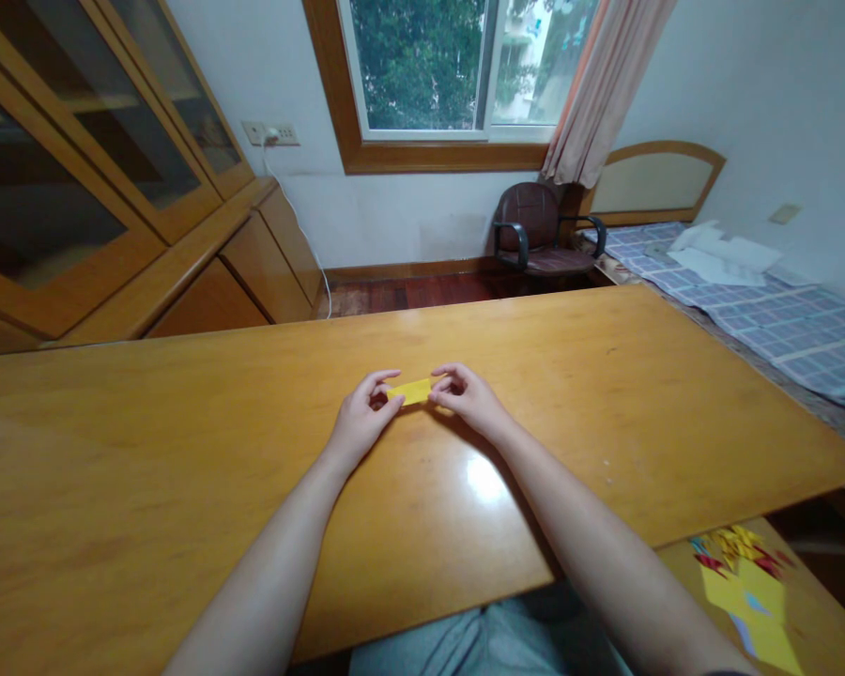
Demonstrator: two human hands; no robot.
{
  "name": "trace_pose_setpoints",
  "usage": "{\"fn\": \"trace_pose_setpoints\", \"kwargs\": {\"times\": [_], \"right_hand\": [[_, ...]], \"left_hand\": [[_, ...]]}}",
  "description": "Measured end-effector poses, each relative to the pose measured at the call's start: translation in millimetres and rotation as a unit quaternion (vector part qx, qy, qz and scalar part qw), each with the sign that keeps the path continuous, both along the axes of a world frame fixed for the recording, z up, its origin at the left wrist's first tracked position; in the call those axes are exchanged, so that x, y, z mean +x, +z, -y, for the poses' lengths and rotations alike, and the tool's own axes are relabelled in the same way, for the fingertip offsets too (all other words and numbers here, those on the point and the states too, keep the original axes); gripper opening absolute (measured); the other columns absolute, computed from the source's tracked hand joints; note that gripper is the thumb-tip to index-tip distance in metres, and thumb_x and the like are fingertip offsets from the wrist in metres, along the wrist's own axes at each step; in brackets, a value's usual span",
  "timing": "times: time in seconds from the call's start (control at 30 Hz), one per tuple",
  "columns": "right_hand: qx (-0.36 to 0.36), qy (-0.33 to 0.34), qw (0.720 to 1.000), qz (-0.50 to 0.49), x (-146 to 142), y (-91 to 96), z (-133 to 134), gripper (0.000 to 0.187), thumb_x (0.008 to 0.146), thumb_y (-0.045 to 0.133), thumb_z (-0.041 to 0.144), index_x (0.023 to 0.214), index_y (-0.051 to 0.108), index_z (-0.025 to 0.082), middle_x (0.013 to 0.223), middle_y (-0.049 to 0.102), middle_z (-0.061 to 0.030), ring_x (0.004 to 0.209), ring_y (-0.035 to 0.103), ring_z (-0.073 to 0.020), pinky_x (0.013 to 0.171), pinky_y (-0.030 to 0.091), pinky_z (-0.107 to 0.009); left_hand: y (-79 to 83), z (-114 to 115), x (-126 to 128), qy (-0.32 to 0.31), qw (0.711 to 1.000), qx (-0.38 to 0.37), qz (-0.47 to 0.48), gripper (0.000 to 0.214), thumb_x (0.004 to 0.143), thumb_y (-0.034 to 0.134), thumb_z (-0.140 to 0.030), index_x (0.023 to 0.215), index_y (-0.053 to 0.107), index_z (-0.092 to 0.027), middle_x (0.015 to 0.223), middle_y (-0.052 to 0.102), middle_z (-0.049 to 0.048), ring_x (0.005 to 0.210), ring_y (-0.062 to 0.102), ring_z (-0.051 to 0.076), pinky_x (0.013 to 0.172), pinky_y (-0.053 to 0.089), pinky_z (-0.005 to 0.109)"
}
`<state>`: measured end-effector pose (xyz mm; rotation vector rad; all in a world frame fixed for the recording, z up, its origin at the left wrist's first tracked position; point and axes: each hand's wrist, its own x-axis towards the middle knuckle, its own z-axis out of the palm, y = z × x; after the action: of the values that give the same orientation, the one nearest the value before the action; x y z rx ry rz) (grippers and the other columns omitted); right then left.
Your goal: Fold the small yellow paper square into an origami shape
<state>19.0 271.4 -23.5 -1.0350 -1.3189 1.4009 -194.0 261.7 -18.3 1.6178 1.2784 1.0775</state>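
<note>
A small strip of yellow paper (413, 391) is stretched between my two hands, just over the middle of the wooden table (183, 451). My left hand (367, 411) pinches its left end, the thumb lying along the near side. At the other end, my right hand (467, 398) grips the paper between thumb and fingers. The strip looks flat and longer than it is tall; whether it is folded is too small to tell.
On a lower surface at the bottom right lie yellow paper sheets (750, 610) and several small folded yellow, red and blue pieces (736, 546). Beyond the table stand a brown armchair (531, 225), a bed (753, 291) and a wooden cabinet (204, 253).
</note>
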Motion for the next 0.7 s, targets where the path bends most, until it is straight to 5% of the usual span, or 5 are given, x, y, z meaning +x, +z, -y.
{"fn": "trace_pose_setpoints", "kwargs": {"times": [0.33, 0.7], "right_hand": [[0.058, 0.025, 0.993, 0.104, -3, 12.7, 9, 0.041, 0.073, 0.073, 0.030, 0.110, 0.061, 0.017, 0.075, 0.054, 0.0039, 0.064, 0.050, -0.0102, 0.063, 0.040, -0.024], [0.066, 0.017, 0.990, 0.124, -4, 14.0, 9, 0.035, 0.073, 0.072, 0.029, 0.106, 0.064, 0.017, 0.072, 0.054, 0.0041, 0.064, 0.048, -0.0112, 0.062, 0.038, -0.024]], "left_hand": [[14.5, 9, 6, -0.026, 0.998, 0.015, -0.060, 0.041, 0.081, 0.063, -0.035, 0.119, 0.062, -0.019, 0.076, 0.060, -0.0013, 0.071, 0.057, 0.014, 0.069, 0.045, 0.024], [11.5, 8, 6, -0.050, 0.996, 0.007, -0.070, 0.045, 0.082, 0.064, -0.037, 0.123, 0.059, -0.020, 0.081, 0.062, 0.0001, 0.073, 0.060, 0.016, 0.070, 0.048, 0.025]]}}
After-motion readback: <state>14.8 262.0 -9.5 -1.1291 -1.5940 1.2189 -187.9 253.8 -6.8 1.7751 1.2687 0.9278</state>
